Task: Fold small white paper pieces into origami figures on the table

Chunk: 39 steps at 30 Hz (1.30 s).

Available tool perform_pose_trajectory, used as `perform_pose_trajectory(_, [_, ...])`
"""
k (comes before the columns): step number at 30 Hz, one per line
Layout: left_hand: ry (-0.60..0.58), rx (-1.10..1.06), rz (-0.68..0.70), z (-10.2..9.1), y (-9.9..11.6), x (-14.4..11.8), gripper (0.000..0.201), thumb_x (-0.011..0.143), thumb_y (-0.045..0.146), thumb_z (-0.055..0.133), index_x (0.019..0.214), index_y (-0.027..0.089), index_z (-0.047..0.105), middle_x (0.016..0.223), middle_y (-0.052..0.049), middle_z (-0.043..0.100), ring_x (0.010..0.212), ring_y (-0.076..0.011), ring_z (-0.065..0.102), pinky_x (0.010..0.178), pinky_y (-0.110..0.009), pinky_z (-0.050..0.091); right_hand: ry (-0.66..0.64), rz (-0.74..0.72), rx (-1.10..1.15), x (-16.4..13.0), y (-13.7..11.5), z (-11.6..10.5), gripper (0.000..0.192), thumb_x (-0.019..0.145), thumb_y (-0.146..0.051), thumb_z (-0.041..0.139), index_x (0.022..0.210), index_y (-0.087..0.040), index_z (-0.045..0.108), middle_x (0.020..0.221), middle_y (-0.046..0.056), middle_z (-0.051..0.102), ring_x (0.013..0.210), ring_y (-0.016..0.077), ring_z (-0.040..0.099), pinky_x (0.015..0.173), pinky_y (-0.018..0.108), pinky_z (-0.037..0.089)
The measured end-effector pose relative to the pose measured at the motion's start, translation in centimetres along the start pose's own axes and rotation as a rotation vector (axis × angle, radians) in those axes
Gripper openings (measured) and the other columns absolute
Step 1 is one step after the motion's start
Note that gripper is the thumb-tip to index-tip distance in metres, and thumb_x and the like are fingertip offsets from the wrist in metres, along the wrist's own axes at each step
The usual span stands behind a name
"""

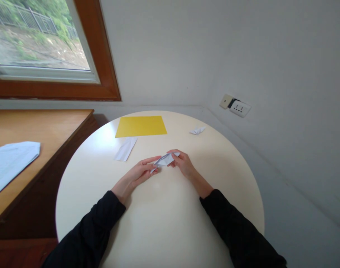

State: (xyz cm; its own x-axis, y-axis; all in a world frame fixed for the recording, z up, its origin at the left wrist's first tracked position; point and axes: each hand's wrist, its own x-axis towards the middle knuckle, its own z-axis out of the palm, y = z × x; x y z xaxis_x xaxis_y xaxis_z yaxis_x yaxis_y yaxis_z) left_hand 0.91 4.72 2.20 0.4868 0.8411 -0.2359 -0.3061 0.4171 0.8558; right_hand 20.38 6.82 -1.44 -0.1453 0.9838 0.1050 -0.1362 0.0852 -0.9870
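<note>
A piece of folded white paper (pixel 165 160) with creased, pointed ends is held between my two hands above the round table. My left hand (pixel 143 171) pinches its left end, the thumb and fingers closed on it. At the other end, my right hand (pixel 182 162) grips the paper with thumb in front and fingers behind. A flat white paper strip (pixel 125 149) lies on the table beyond my left hand. Farther off to the right sits a small folded white paper shape (pixel 197 130) with pointed tips, touched by neither hand.
A yellow sheet (pixel 141 126) lies near the far edge of the round white table (pixel 164 230). On the left stands a wooden desk (pixel 47 126) bearing a pale folded sheet (pixel 15 160). Behind are a window and a wall with a socket (pixel 240 108).
</note>
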Motion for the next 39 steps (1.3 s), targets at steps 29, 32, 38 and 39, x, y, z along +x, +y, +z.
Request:
perform_pose_trajectory(29, [0.265, 0.449, 0.352, -0.5, -1.7, 1.1, 0.042, 0.06, 0.026, 0.07, 0.099, 0.016, 0.056, 0.06, 0.005, 0.057, 0.045, -0.007, 0.044, 0.044, -0.019, 0.03, -0.065, 0.003, -0.072, -0.6, -0.6, 0.8, 0.043, 0.058, -0.026, 0.075, 0.094, -0.023, 0.051, 0.075, -0.003, 0.064, 0.068, 0.0136, 0.062, 0.064, 0.026, 0.046])
perform_pose_trajectory(32, [0.272, 0.478, 0.376, -0.3, -1.6, 1.0, 0.04, 0.06, 0.026, 0.068, 0.096, 0.016, 0.055, 0.063, 0.004, 0.06, 0.051, -0.0093, 0.049, 0.048, -0.02, 0.034, -0.085, -0.018, -0.101, -0.7, -0.5, 1.0, 0.041, 0.059, -0.026, 0.074, 0.094, -0.021, 0.053, 0.074, -0.003, 0.064, 0.067, 0.013, 0.061, 0.064, 0.026, 0.046])
perform_pose_trajectory(38, [0.292, 0.533, 0.404, -0.2, -1.5, 1.0, 0.03, 0.059, 0.026, 0.066, 0.086, 0.017, 0.057, 0.064, 0.003, 0.06, 0.059, -0.0125, 0.053, 0.057, -0.023, 0.038, -0.048, -0.071, -0.178, -0.9, -0.3, 1.3, 0.03, 0.059, -0.026, 0.074, 0.083, -0.019, 0.058, 0.078, -0.001, 0.064, 0.073, 0.014, 0.06, 0.068, 0.027, 0.046])
perform_pose_trajectory(39, [0.295, 0.538, 0.407, -0.3, -1.5, 1.0, 0.029, 0.059, 0.027, 0.067, 0.085, 0.017, 0.058, 0.064, 0.002, 0.06, 0.06, -0.0128, 0.053, 0.057, -0.024, 0.039, -0.041, -0.08, -0.188, -0.9, -0.3, 1.3, 0.028, 0.06, -0.026, 0.073, 0.082, -0.019, 0.058, 0.078, -0.001, 0.063, 0.073, 0.014, 0.06, 0.068, 0.027, 0.046])
